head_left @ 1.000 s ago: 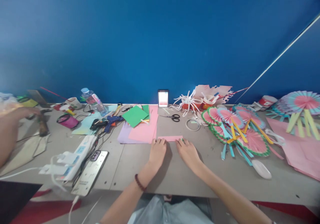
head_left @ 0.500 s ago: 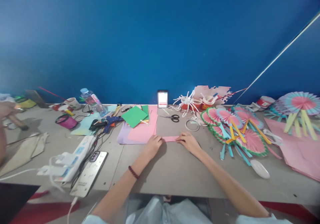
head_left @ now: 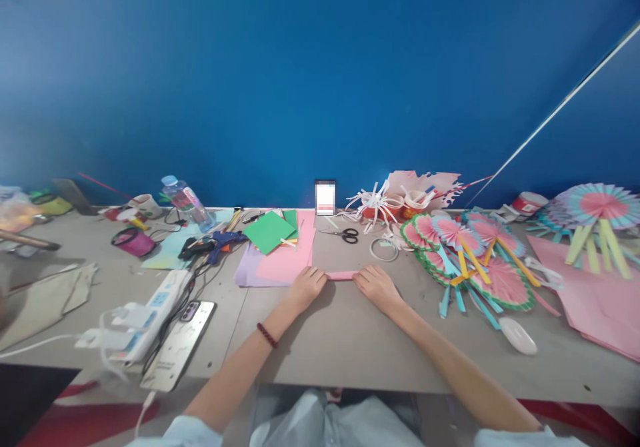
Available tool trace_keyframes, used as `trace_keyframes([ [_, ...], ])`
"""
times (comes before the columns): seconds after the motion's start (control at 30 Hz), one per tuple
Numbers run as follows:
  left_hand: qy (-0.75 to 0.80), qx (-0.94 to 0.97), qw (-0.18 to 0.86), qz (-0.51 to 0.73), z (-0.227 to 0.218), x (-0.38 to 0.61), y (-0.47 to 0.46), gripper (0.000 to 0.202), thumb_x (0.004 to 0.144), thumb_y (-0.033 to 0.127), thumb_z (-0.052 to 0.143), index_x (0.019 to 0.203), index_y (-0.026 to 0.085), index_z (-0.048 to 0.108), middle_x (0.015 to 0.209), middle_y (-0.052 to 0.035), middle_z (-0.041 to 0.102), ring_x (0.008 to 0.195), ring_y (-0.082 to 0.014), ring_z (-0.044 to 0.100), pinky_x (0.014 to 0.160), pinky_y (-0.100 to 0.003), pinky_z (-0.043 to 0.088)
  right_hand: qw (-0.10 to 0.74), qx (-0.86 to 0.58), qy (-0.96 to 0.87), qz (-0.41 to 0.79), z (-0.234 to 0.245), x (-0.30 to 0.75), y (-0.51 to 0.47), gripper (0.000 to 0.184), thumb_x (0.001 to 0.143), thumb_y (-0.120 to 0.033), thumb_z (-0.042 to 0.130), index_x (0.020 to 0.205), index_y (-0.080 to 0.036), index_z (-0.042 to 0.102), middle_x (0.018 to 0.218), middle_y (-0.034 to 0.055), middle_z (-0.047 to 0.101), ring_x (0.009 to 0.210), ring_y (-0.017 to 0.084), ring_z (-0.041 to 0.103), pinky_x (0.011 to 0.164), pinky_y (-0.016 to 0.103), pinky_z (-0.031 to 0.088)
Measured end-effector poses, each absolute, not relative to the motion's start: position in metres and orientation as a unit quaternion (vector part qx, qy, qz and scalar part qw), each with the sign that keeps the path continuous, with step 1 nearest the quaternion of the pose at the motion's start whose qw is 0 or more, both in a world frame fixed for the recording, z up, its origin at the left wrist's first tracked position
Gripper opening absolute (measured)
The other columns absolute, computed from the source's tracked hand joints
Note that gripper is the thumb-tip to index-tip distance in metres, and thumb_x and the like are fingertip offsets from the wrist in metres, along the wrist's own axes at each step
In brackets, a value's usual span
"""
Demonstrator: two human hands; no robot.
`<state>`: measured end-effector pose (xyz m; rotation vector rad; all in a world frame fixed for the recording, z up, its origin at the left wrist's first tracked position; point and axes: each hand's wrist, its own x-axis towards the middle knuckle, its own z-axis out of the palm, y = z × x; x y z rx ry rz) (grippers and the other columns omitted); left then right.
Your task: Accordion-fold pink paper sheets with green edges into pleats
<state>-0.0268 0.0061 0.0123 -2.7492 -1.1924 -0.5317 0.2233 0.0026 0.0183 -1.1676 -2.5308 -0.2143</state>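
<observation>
Paper strip (head_left: 341, 276) stretches from left hand (head_left: 308, 287) to right hand (head_left: 376, 287), both palm-down.

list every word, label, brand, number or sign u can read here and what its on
No text can be read for certain.
Bottle: white lettering on a pink label, too blurred to read.
Phone: small dark marks, perhaps lettering, too small to read.
Screen: content too blurred to read.
Red tub: markings too blurred to read.
Pink strip: no writing visible.
</observation>
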Motion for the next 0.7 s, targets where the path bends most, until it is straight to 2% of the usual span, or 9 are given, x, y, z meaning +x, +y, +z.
trace_keyframes([
  [0.2,-0.412,-0.885,0.009,-0.218,0.029,-0.029,-0.001,0.020,0.091,0.010,0.043,0.095,0.018,0.060,0.089,-0.0050,0.063,0.086,-0.0174,0.057,0.078,-0.031,0.047,0.211,-0.453,-0.865,-0.032,0.024,0.226,-0.001,0.022,0.093,-0.011,0.043,0.095,-0.015,0.065,0.094,0.0070,0.065,0.090,0.018,0.054,0.083,0.029,0.042],
  [0.33,-0.426,-0.844,-0.149,-0.290,0.044,-0.033,-0.005,0.025,0.094,0.014,0.040,0.096,0.020,0.065,0.090,-0.0049,0.064,0.088,-0.0158,0.059,0.081,-0.030,0.049,0.261,-0.473,-0.836,0.098,0.031,0.227,-0.005,0.025,0.092,-0.011,0.038,0.093,-0.016,0.063,0.093,0.0076,0.063,0.089,0.019,0.055,0.085,0.032,0.045],
  [0.47,-0.432,-0.793,-0.300,-0.308,0.054,-0.037,-0.002,0.026,0.092,0.021,0.044,0.089,0.019,0.070,0.086,-0.0055,0.066,0.084,-0.0162,0.062,0.080,-0.031,0.050,0.294,-0.485,-0.795,0.215,0.039,0.225,-0.006,0.027,0.093,-0.017,0.036,0.087,-0.018,0.063,0.089,0.0072,0.064,0.089,0.020,0.057,0.085,0.035,0.046],
  [0.6,-0.461,-0.745,-0.383,-0.294,0.054,-0.039,0.006,0.019,0.084,0.027,0.057,0.081,0.018,0.073,0.084,-0.0059,0.070,0.080,-0.0175,0.063,0.079,-0.031,0.051,0.283,-0.506,-0.765,0.281,0.045,0.222,-0.004,0.026,0.088,-0.019,0.041,0.078,-0.018,0.065,0.081,0.0060,0.067,0.082,0.019,0.061,0.079,0.032,0.047],
  [0.7,-0.475,-0.727,-0.411,-0.276,0.056,-0.041,0.011,0.019,0.080,0.028,0.060,0.084,0.016,0.074,0.085,-0.0058,0.073,0.076,-0.0170,0.064,0.073,-0.028,0.052,0.272,-0.518,-0.741,0.328,0.049,0.224,-0.004,0.022,0.082,-0.022,0.047,0.077,-0.017,0.067,0.077,0.0050,0.070,0.073,0.018,0.062,0.072,0.030,0.047],
])
